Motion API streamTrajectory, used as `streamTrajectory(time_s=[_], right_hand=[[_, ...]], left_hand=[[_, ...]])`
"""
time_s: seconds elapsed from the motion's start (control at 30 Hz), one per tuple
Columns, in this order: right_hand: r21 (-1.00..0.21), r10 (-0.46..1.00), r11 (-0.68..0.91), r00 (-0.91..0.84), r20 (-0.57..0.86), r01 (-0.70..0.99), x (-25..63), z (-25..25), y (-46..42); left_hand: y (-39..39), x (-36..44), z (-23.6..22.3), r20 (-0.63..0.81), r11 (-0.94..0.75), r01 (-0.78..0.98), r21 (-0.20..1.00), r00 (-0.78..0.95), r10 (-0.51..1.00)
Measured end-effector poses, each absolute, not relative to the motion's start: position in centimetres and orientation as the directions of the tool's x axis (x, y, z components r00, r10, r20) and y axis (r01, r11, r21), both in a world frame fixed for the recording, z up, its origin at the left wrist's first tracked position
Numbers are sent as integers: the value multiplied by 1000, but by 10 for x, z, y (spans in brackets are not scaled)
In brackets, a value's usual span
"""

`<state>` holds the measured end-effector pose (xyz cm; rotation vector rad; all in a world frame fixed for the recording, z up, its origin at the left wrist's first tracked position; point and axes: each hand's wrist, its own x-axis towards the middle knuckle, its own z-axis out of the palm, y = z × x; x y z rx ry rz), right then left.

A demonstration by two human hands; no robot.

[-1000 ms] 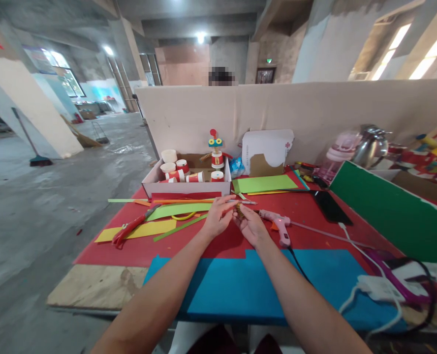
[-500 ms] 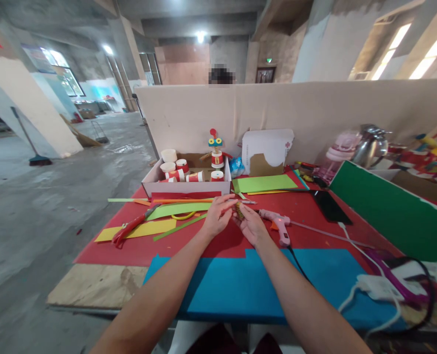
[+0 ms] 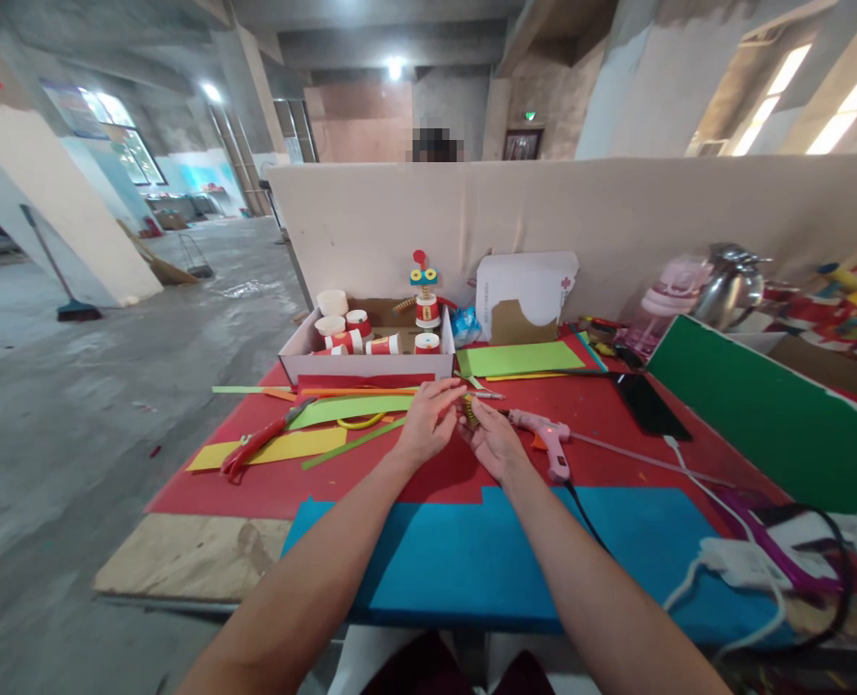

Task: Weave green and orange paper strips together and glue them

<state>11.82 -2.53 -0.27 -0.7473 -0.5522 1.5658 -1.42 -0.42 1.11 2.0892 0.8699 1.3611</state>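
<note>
Over the red table covering, my right hand [image 3: 497,442] is closed on a small folded paper spring [image 3: 470,413], yellow and dark in bands. My left hand [image 3: 428,420] meets it from the other side, its fingertips bent in at the spring's upper end. Part of the spring is hidden by the fingers. Just right of my right hand lies a pink glue gun [image 3: 548,439] with an orange trigger. To the left are red-handled scissors [image 3: 259,446], a green paper strip [image 3: 356,412], a yellow paper strip [image 3: 284,451] and a yellow ring-like curved piece [image 3: 362,423].
A white box [image 3: 367,368] with several paper cups stands behind, with a paper-cup figure [image 3: 427,307] in it. Green paper sheets [image 3: 519,360], a phone [image 3: 652,405], a green board [image 3: 768,415] and a power strip [image 3: 743,565] with cables lie right. Blue paper [image 3: 457,560] covers the front edge.
Both hands stay almost in place around the paper spring, with only slight finger movement. The view has shifted very slightly.
</note>
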Motion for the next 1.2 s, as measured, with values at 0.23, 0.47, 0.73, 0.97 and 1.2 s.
streamTrajectory(time_s=[0.23,0.47,0.73,0.97,1.2], right_hand=[[-665,988,-146,-70,-140,-733,120,4,-28],[-656,984,-175,-113,-136,-734,121,3,-28],[-650,970,-236,-212,-117,-722,123,2,-28],[-675,962,-267,-228,-148,-688,124,-1,-25],[-750,963,-269,-193,-189,-604,121,-3,-25]], left_hand=[[5,-14,11,383,-377,96,921,-50,922],[4,-15,12,275,-284,130,950,82,958],[3,-15,13,254,-264,198,944,74,964],[4,-13,12,275,-262,-87,961,198,941],[-1,-13,13,257,-280,10,960,370,893]])
